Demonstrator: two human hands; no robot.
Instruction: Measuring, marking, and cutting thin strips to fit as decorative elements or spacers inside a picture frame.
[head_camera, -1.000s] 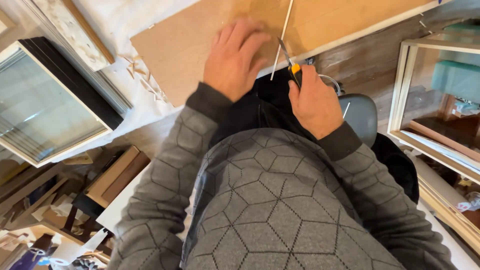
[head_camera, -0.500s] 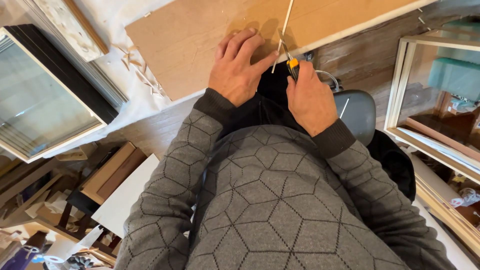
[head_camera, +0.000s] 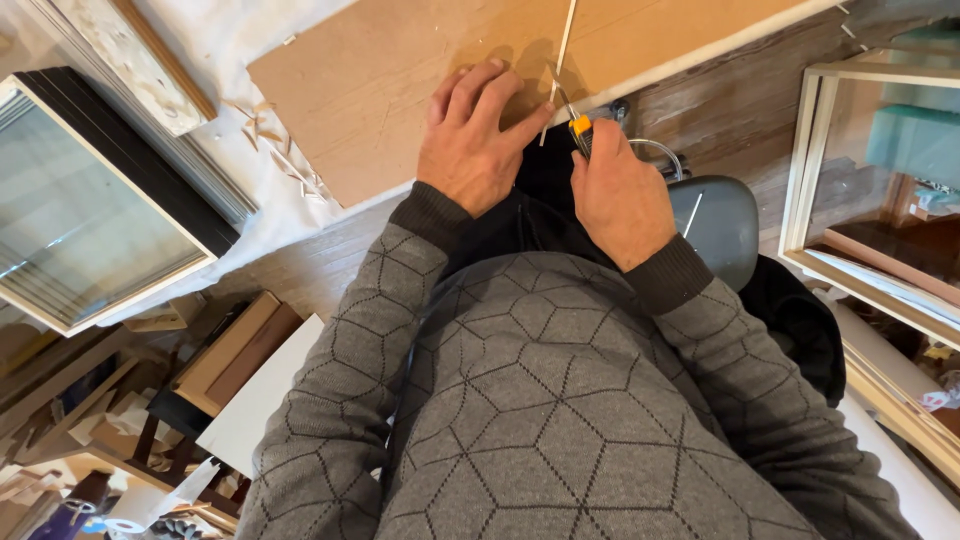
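Inspector: Board (head_camera: 400, 90) lay at upper centre; your left hand (head_camera: 478, 140) pressed flat, unclenched, beside the cut line.

Operator: And the right?

Inspector: Your right hand (head_camera: 615, 190) gripped the knife (head_camera: 572, 112); a slip along the thin strip (head_camera: 560, 50) risked those fingers.

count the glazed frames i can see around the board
2 clear ones: a black-edged glazed frame at left on the white cloth, and a pale wooden glazed frame at right. The left hand and right hand work on the board between. More may be stacked out of view.
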